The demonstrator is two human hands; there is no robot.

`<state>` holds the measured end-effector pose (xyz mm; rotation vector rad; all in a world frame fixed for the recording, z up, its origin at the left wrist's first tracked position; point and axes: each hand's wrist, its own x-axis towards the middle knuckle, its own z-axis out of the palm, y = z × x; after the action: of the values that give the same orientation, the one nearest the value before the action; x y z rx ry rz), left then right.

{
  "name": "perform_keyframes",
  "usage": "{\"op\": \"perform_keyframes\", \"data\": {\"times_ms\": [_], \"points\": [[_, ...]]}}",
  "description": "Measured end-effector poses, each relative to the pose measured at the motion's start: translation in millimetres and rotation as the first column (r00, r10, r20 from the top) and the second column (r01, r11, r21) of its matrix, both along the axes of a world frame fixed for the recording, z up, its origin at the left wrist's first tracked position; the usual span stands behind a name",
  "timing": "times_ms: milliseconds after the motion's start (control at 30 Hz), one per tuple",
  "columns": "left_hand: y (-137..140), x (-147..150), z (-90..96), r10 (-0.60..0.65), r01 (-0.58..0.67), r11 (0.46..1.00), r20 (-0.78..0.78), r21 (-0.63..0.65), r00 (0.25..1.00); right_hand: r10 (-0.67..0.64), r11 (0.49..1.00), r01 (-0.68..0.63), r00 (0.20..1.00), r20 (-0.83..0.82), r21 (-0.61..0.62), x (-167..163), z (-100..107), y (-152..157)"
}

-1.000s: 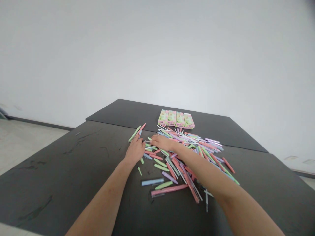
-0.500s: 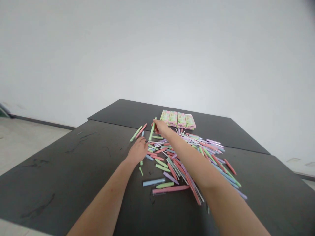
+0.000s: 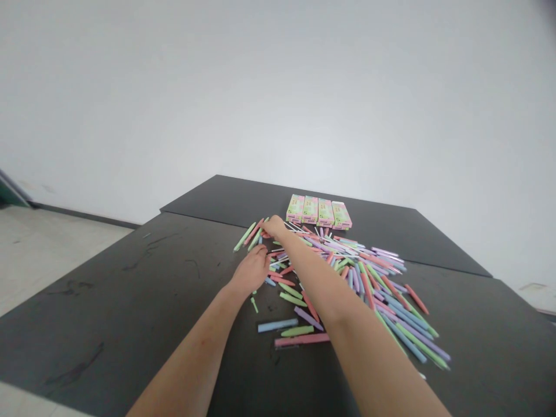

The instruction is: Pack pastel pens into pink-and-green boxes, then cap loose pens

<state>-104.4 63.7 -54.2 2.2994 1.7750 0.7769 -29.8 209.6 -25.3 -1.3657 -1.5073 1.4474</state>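
Observation:
My right hand (image 3: 273,226) is closed with its fingertips on the upper end of a light green pen (image 3: 255,240). That pen slants beside a pink pen (image 3: 253,231) and another green pen (image 3: 244,237), which lie side by side on the dark table. Just nearer to me, my left hand (image 3: 252,270) is bent at the left edge of the pen pile. A short length of a blue pen (image 3: 260,239) sticks out past its fingers; the rest is hidden. Several pastel pen parts and white refills form the pile (image 3: 360,260) under and right of my right forearm.
Several pink-and-green boxes (image 3: 310,209) stand in a row behind the pile. A blue pen barrel (image 3: 278,325), a green piece (image 3: 297,331) and a pink pen (image 3: 299,340) lie near me. A seam crosses the black table (image 3: 143,301); a white wall rises behind.
My right hand has moved left and down, laying the green pen close to the pink one. My left hand has shifted slightly right, the blue pen end with it. The view has shifted a little.

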Motion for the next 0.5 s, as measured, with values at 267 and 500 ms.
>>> {"op": "perform_keyframes", "data": {"times_ms": [267, 500], "points": [[1, 1, -2.0, -0.013, 0.013, 1.0, 0.004, -0.001, 1.0, 0.023, 0.997, -0.045, 0.954, 0.3, 0.067, 6, 6, -4], [0, 0, -1.2, -0.035, 0.035, 0.999, 0.001, -0.009, 0.999, -0.073, 0.977, -0.012, 0.918, 0.389, 0.212, 62, 28, 6]]}}
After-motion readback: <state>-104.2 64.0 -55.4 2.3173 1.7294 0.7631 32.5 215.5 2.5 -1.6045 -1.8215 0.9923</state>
